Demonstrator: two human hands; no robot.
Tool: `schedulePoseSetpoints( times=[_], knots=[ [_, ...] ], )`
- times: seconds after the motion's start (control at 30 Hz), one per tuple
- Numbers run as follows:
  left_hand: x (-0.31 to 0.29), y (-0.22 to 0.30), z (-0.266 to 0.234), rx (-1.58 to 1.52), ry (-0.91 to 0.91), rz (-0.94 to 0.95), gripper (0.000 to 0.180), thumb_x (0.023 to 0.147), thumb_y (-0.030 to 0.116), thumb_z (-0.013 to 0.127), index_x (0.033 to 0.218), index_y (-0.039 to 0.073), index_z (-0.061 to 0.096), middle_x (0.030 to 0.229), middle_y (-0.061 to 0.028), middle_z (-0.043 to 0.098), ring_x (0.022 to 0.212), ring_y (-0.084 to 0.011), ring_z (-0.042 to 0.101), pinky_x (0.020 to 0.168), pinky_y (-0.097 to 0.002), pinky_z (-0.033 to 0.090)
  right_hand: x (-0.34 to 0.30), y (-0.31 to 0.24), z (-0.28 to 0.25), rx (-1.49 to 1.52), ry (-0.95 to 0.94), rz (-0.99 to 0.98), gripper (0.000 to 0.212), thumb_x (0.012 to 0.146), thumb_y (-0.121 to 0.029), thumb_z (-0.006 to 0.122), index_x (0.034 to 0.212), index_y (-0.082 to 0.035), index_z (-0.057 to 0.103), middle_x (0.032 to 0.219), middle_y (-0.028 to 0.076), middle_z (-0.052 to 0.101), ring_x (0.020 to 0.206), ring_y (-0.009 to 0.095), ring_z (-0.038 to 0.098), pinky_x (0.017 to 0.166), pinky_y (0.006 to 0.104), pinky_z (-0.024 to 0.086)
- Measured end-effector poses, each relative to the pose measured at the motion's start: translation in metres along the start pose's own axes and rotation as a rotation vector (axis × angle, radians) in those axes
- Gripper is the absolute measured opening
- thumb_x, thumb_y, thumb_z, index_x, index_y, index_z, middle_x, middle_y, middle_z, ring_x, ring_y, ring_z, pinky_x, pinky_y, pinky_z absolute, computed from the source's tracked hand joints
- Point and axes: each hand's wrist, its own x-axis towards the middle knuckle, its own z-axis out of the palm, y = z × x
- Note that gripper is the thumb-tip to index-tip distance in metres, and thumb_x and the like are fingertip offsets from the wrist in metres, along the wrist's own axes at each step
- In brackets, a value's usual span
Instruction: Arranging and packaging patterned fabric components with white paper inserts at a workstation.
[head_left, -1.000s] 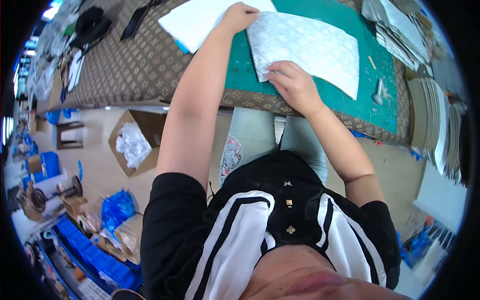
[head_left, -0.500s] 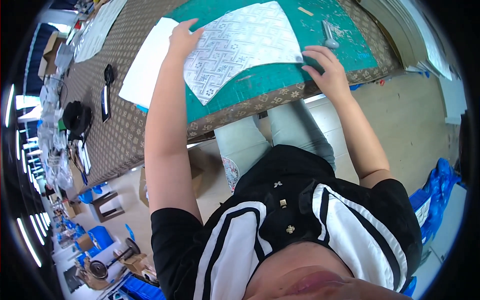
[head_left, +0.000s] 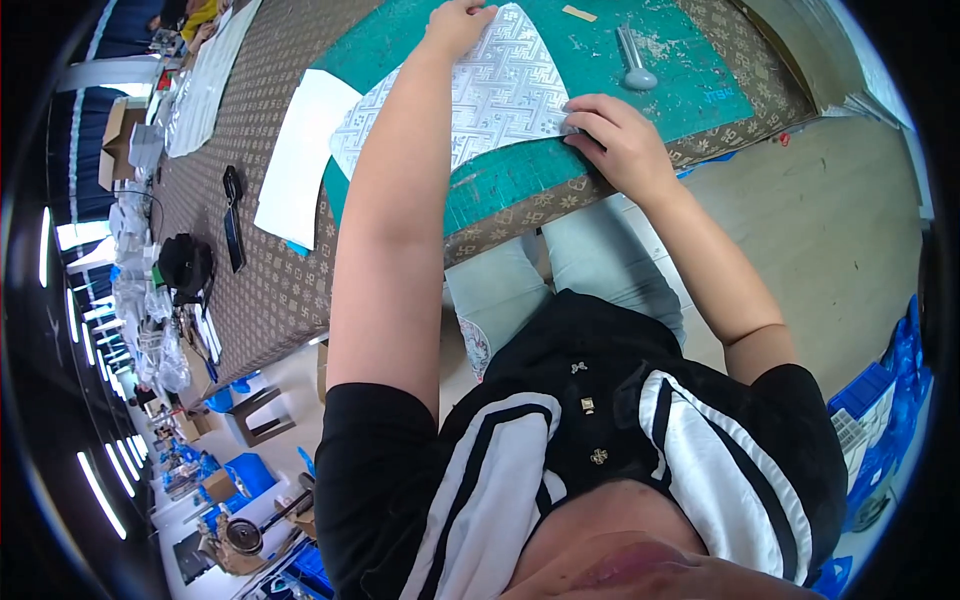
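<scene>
A silvery-white patterned sheet (head_left: 505,95) with a curved near edge lies on a green cutting mat (head_left: 520,178). At its far edge, my left hand (head_left: 458,28) has thumb and finger closed on the border; the fingertips are partly hidden near the picture's top. My left forearm crosses over the sheet and covers part of it. At the right corner, my right hand (head_left: 622,142) has its fingers curled and pinches the sheet's edge. Left of the patterned sheet are plain white sheets (head_left: 298,165), partly off the mat.
A grey tool with a rounded end (head_left: 637,62) and a small tan strip (head_left: 579,13) lie on the mat's right side. On the brown patterned tablecloth (head_left: 290,290) are a dark narrow object (head_left: 234,218) and a black cap (head_left: 185,264). Stacked sheets (head_left: 850,75) stand at far right.
My left hand has moved right along the far edge, its fingers now closed. The patterned sheet has turned and shifted beneath my left forearm. My right hand stays at the right corner.
</scene>
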Motion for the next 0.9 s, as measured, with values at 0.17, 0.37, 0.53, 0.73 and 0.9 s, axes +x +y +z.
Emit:
schedulePoseSetpoints(
  times=[0.17, 0.37, 0.53, 0.73, 0.9],
  knots=[
    [0.007, -0.011, -0.018, -0.252, -0.1, -0.115, 0.037, 0.091, 0.031, 0.072, 0.118, 0.006, 0.075, 0.106, -0.0124, 0.076, 0.094, -0.0219, 0.071, 0.081, -0.0352, 0.056, 0.006, -0.003, 0.0, 0.026, 0.038, -0.097, 0.023, 0.077, -0.003, 0.08, 0.097, -0.005, 0.069, 0.11, 0.009, 0.071, 0.094, 0.03, 0.07, 0.079, 0.04, 0.058],
    [0.013, -0.01, -0.019, -0.241, -0.226, -0.174, 0.038, 0.095, 0.032, 0.072, 0.125, 0.009, 0.074, 0.107, -0.0042, 0.076, 0.088, -0.0121, 0.067, 0.074, -0.0298, 0.054, 0.006, -0.002, 0.002, 0.012, 0.072, -0.107, 0.021, 0.076, -0.003, 0.08, 0.094, -0.005, 0.069, 0.108, 0.009, 0.071, 0.093, 0.029, 0.07, 0.077, 0.0396, 0.057],
    [0.011, -0.008, -0.018, -0.174, -0.26, -0.095, 0.036, 0.094, 0.031, 0.073, 0.122, 0.009, 0.076, 0.107, -0.0052, 0.076, 0.088, -0.0142, 0.069, 0.075, -0.0306, 0.055, 0.004, 0.0, -0.003, 0.027, 0.015, -0.144, 0.02, 0.076, -0.004, 0.08, 0.093, -0.006, 0.07, 0.107, 0.008, 0.071, 0.095, 0.029, 0.069, 0.077, 0.0391, 0.057],
    [0.009, -0.011, -0.019, -0.154, -0.243, -0.066, 0.034, 0.093, 0.029, 0.074, 0.121, 0.009, 0.077, 0.106, -0.0059, 0.077, 0.089, -0.0143, 0.07, 0.076, -0.0302, 0.055, 0.004, -0.001, -0.001, -0.004, 0.032, -0.159, 0.02, 0.076, -0.005, 0.079, 0.094, -0.007, 0.071, 0.106, 0.006, 0.07, 0.098, 0.028, 0.069, 0.077, 0.039, 0.056],
    [0.011, -0.001, -0.018, -0.116, -0.248, -0.053, 0.034, 0.093, 0.028, 0.074, 0.121, 0.01, 0.077, 0.105, -0.0059, 0.077, 0.089, -0.0139, 0.07, 0.076, -0.0296, 0.055, 0.0, 0.0, 0.0, -0.015, 0.012, -0.111, 0.021, 0.075, -0.006, 0.08, 0.094, -0.007, 0.072, 0.106, 0.005, 0.07, 0.098, 0.027, 0.069, 0.078, 0.039, 0.054]
  ],
)
